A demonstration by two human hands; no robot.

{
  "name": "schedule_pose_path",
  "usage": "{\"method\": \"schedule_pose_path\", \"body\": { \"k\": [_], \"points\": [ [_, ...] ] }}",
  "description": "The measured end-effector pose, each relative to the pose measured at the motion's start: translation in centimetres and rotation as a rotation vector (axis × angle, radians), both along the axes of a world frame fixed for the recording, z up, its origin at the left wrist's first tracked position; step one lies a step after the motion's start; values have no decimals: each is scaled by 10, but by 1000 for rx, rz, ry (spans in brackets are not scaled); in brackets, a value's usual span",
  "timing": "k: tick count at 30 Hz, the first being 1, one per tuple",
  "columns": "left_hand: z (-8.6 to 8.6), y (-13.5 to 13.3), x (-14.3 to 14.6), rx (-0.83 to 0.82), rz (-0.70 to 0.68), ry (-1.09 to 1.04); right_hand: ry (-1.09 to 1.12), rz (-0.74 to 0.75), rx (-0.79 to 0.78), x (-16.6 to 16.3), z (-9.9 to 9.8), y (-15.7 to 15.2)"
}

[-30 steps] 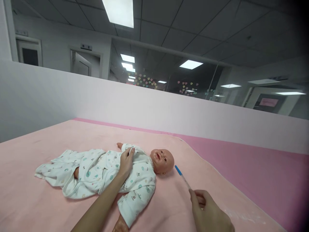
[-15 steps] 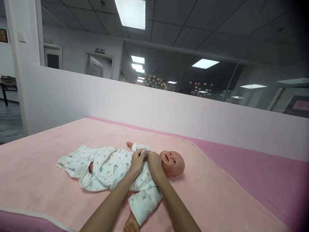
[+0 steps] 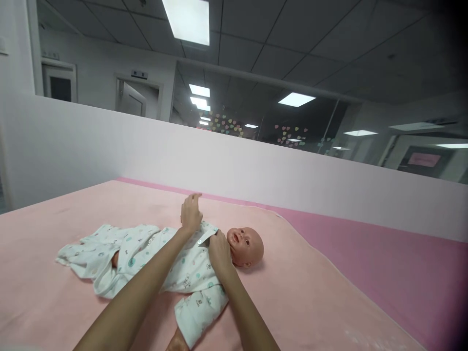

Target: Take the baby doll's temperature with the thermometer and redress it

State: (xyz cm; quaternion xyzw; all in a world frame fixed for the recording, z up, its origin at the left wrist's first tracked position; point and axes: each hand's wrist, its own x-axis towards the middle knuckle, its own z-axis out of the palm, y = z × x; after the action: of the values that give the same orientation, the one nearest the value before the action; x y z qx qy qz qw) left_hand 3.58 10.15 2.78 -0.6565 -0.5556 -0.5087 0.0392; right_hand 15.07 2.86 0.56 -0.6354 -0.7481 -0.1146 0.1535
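Observation:
A baby doll lies on its back with its head to the right. It wears a white patterned romper, whose chest flap is folded back with small snaps showing along its edge. At the neckline, my right hand is closed on the romper's edge. My left hand is raised over the doll's far arm, fingers stretched out and apart, and I see nothing in it. The far doll hand is hidden behind it. One sleeved arm of the doll reaches toward me at the bottom.
Beneath the doll spreads a pink padded sheet, with a darker pink strip along its back and right. A low white wall with glass above it stands behind.
My left hand has let go of the romper's chest and moved up and left, its fingers opening. My right hand stays at the neckline. The view has shifted slightly to the right.

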Motion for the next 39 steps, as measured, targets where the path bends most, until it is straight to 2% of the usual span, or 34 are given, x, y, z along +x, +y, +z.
{"method": "schedule_pose_path", "body": {
  "k": [2,4,6,10,14,19,24,28,31,35,37,38,39],
  "points": [
    [-21,11,3,-185,-67,431,0,-17,-5,0,-1,1],
    [-39,20,5,-265,-68,501,-1,-15,-7,-1,-3,2],
    [-47,24,6,-287,-27,527,-13,-12,-12,-1,-4,2],
    [-42,16,1,-261,45,538,-42,-28,-18,-3,-3,0],
    [-32,-2,-6,-166,119,535,-31,-36,-15,-3,-2,1],
    [-27,-24,-5,-260,140,483,21,-21,25,-2,-8,6],
    [-33,-47,-4,-205,88,457,71,14,74,-2,-11,9],
    [-44,-53,-9,-186,18,471,122,90,123,2,-12,5],
    [-49,-51,-11,-205,8,494,192,198,250,17,-7,-2],
    [-46,-51,-9,-223,-3,475,324,379,550,59,12,-5],
    [-43,-53,-8,-236,-11,460,475,293,640,85,22,1],
    [-41,-55,-8,-242,-14,453,570,206,641,97,25,6],
    [-40,-56,-7,-247,-17,446,664,133,578,109,27,12]
  ]
}}
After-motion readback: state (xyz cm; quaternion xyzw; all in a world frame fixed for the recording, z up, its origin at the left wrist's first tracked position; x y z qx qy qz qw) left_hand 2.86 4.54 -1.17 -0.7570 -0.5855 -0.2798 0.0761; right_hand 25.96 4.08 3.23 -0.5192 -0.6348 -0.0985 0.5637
